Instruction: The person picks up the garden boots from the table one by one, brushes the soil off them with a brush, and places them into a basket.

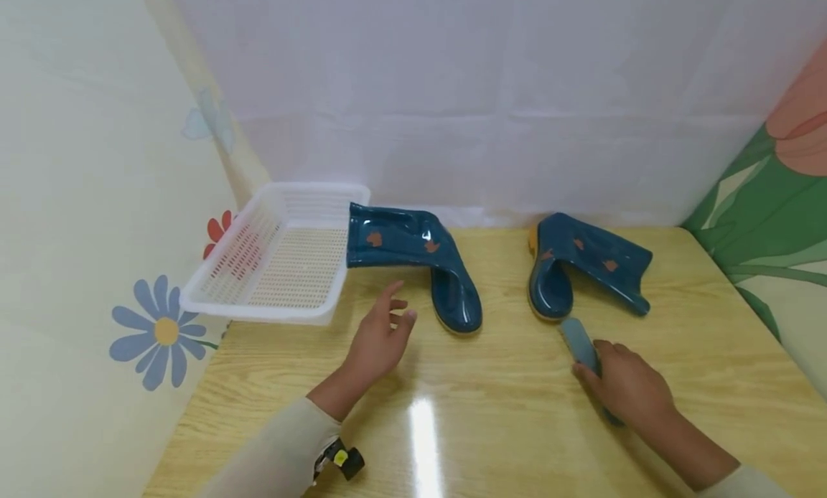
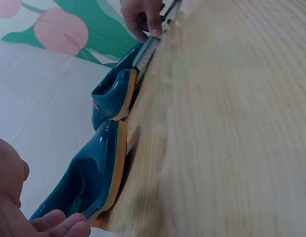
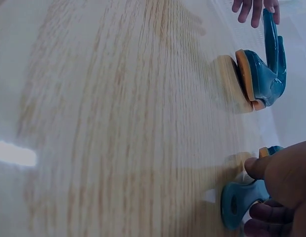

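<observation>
- Blue flower (image 1: pixel 166 331) on the wall, far out to the left of the left hand.
- White basket (image 1: pixel 258 312), slatted and perforated, left of the left hand and a bit beyond it.
- Pale sleeve (image 1: pixel 278 451) behind the left hand, small black gadget (image 1: pixel 347 461) at its edge.
- Left hand (image 1: pixel 377 340): fingers relaxed and spread apart, just on the near side of the left boot's shaft.
- Left boot (image 1: pixel 400 236), dark teal with orange patches: sole down, toe right of the left fingertips. Shaft flops left beyond them, its open end at the basket rim — can't tell if touching.
- Right boot (image 1: pixel 584 254), matching: beyond the right hand, sole down, toe to the near side, shaft folded over to the right.
- Brush (image 1: pixel 583 347), grey-blue: clamped in the right hand, head angled away and left, tip at the right boot's toe — contact unclear. Handle end pokes out on the near side of the fingers.
- Right hand (image 1: pixel 636 387): thumb and fingers closed round the brush.
- Wood-grain table (image 1: pixel 497 405) below both hands.
- Pink tulip (image 1: pixel 804 146) on the wall, well right of and beyond the right hand.
</observation>
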`<action>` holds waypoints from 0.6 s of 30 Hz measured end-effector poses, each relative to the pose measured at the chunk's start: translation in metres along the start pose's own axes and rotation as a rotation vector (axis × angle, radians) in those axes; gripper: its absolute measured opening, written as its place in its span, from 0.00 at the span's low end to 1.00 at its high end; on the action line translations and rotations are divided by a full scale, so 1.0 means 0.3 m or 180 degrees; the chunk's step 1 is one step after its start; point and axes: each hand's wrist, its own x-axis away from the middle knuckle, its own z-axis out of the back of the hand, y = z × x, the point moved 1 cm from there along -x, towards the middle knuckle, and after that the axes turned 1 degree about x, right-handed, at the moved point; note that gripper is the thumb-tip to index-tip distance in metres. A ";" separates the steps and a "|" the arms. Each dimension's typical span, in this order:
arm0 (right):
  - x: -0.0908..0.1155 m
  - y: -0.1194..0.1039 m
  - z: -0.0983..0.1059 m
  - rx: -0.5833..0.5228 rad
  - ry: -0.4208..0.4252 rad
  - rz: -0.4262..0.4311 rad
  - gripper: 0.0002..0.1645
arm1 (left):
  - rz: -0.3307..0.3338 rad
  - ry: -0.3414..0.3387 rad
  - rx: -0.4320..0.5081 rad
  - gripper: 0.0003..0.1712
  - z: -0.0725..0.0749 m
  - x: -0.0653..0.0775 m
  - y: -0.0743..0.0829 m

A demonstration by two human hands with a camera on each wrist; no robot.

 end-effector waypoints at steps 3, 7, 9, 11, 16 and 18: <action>0.000 0.006 0.000 0.0020 -0.0022 0.0005 0.41 | 0.0183 0.0006 0.0251 0.34 -0.016 -0.018 0.007; -0.002 0.010 -0.006 0.0021 -0.0049 -0.0019 0.40 | 0.0349 0.0057 0.0463 0.37 -0.038 -0.045 0.016; -0.003 0.010 -0.009 0.0005 -0.0058 -0.0020 0.39 | 0.0403 0.0105 0.0532 0.38 -0.047 -0.057 0.019; -0.004 0.010 -0.010 -0.0009 -0.0045 -0.0005 0.38 | 0.0475 0.0163 0.0579 0.39 -0.054 -0.070 0.019; -0.007 0.008 -0.008 -0.0025 -0.0012 0.0027 0.36 | 0.0675 0.0248 0.0706 0.40 -0.059 -0.099 0.014; -0.007 0.007 -0.007 -0.0022 0.0005 0.0027 0.35 | 0.0676 0.0260 0.0745 0.40 -0.058 -0.109 0.012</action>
